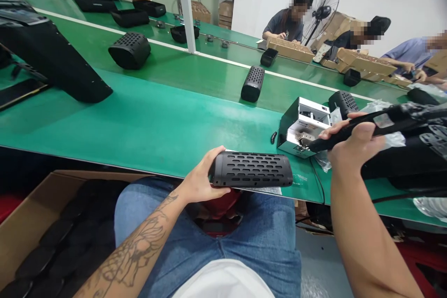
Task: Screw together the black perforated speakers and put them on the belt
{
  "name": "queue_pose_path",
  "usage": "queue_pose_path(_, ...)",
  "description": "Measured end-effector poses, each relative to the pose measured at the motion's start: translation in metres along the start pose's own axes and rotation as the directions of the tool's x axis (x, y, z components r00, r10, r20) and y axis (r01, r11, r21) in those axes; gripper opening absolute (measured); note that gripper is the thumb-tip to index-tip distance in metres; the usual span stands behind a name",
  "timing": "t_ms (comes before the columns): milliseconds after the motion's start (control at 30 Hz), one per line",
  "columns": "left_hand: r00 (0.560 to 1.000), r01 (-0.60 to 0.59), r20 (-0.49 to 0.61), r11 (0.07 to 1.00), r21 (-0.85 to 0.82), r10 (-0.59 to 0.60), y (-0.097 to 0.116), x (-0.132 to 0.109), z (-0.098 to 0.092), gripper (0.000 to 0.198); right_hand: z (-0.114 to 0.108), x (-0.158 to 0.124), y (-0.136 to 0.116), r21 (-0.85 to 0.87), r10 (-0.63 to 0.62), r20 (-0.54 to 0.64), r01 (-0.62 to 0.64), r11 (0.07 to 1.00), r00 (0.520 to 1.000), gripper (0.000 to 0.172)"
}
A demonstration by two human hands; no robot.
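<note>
One long, smooth green counter stretches ahead of the left hand and the right hand. The left hand curls around the left end of one black, rounded, slotted housing, over the near edge; its long axis runs sideways, slotted face up, free end pointing right. At least three more slotted housings sit farther out. Left of the right hand stands one black-and-white boxy machine. The right hand closes around one black rod-shaped tool, tip at the machine. One small black curved piece lies beyond the left hand.
</note>
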State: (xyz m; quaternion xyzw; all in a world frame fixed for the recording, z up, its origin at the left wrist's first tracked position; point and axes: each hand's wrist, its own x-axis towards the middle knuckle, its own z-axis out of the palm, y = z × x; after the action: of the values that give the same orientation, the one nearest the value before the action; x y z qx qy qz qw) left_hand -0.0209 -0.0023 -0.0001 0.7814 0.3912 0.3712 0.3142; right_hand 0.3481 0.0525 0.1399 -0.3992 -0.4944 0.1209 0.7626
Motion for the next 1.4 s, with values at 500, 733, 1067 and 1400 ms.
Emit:
queue_pose_path(500,1.0,-0.028,-0.012,1.0,-0.005,0.028,-0.002,0.0,0.002,0.117,-0.009,-0.068,-0.091,0.287,0.012,0.503,-0.181,0.941,0.864,0.068)
queue_pose_path(733,0.999,-0.041,-0.02,0.999,0.013,0.042,-0.001,0.0,0.002,0.116,-0.003,-0.074,-0.074,0.292,0.094,0.484,-0.262,0.92,0.87,0.057)
queue_pose_path(1067,0.998,-0.053,-0.025,0.999,-0.008,0.053,-0.001,0.001,0.002,0.114,0.0,-0.07,-0.068,0.324,0.152,0.53,-0.365,0.873,0.834,0.045)
queue_pose_path(1400,0.997,-0.064,-0.028,0.998,0.029,0.065,0.0,0.001,0.002,0.117,0.007,-0.072,-0.065,0.327,0.166,0.578,-0.414,0.85,0.799,0.044)
